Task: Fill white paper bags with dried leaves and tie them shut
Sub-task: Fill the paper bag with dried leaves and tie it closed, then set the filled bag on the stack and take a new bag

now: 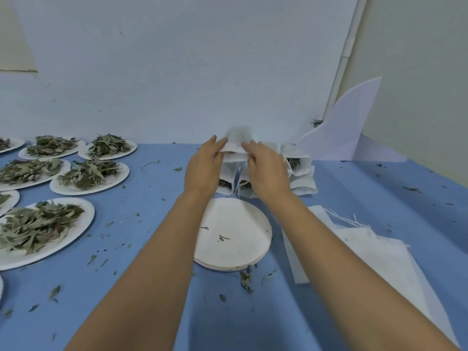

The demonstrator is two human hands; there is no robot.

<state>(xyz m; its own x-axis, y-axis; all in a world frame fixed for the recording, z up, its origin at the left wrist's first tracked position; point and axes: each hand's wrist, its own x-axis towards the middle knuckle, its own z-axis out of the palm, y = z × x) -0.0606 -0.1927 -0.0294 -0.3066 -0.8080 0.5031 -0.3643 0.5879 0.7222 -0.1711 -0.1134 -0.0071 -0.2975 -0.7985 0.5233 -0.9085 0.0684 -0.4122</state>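
Blue table [152, 198]; white bag [236, 141] aloft between left hand [202, 165] and right hand [268, 168]

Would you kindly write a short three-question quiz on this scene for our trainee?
1. True or false: the left hand and the right hand both hold one bag.
2. The plate between the arms holds: A) a heap of leaves; B) only crumbs; C) a bag.
3. Fill in: the flat empty bags lie on the person's ____ side.
Key: 1 true; 2 B; 3 right.
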